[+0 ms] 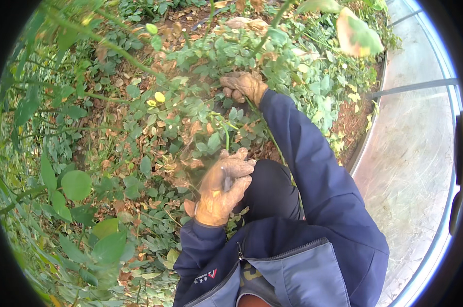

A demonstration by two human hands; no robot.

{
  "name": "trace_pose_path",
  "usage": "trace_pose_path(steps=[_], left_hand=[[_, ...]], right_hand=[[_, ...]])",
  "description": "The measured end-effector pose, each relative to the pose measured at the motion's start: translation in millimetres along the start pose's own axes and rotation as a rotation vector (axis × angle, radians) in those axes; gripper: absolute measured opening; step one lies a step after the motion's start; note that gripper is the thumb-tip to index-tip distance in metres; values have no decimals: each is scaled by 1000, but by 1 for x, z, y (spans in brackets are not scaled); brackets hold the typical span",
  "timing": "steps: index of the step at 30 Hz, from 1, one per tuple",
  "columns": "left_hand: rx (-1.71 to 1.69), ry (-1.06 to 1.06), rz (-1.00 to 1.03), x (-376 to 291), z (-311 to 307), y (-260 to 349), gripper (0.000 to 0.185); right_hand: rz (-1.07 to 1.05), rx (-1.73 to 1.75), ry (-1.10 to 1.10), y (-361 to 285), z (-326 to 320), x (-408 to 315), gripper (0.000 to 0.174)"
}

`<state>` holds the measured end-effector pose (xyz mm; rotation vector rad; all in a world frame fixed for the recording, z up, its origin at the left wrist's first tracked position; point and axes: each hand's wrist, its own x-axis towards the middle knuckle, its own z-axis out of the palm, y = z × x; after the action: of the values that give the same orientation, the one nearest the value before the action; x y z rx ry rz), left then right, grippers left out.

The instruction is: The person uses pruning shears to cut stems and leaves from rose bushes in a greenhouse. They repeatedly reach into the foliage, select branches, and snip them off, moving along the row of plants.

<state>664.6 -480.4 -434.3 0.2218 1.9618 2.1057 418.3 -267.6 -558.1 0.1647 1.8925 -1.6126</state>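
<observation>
My left hand (225, 186), in a soiled tan work glove, is in front of my dark-trousered knee (273, 190). Its fingers are curved, with the thumb apart below them. A green stem (227, 136) with a bent top meets its fingertips; whether they grip it is unclear. A small grey patch shows in the palm, too blurred to name. Farther out, my right hand (244, 86), gloved alike, is curled low among leafy rose-like plants (231, 53). A long green stem (267, 130) comes out from under that fist and runs back beside my sleeve. Leaves hide what lies beneath it.
Dry brown leaves (135, 128) and low green foliage cover the soil. Tall stems (112, 50) lean in from the left, close to the camera. On the right, translucent sheeting (407, 134) with a grey strap (415, 87) borders the bed along a low edge (363, 147).
</observation>
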Motion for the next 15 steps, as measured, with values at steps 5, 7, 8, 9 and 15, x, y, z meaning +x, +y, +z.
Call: trace_pose_path(steps=[5,7,8,9,15], left_hand=[[-102,32,-58,2,18,3,19],[-59,72,-74,-3,7,1,22],[-52,70,-68,-3,6,2,22],[-51,60,-60,-2,9,3,22],[-41,17,-60,-6,9,1,29]], right_hand=[[-500,-744,295,13,-4,-10,48],[-657,-969,484,5,16,-27,50],[-579,-966,491,-13,21,-60,51],[-768,-862,499,0,11,-74,54],[-645,-915,426,-4,-6,-217,39]])
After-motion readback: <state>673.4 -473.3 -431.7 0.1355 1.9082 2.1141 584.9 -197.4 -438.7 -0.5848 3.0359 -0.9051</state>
